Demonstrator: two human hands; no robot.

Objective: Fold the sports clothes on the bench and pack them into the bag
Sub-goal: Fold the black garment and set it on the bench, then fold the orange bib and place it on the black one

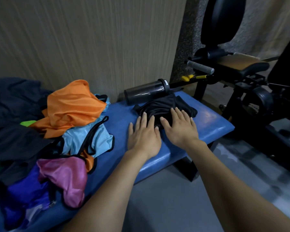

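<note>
Blue padded desk point(213, 124), striped wall behind. One bottle point(146, 91). Left hand point(144, 136) and right hand point(179, 126): grip flat, fingers straight, pressing one black garment point(159, 106).

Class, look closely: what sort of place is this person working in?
Probably a gym: an exercise machine with a padded seat stands beside a blue padded bench, which holds a dark shaker bottle and a pile of sports clothes.
</note>
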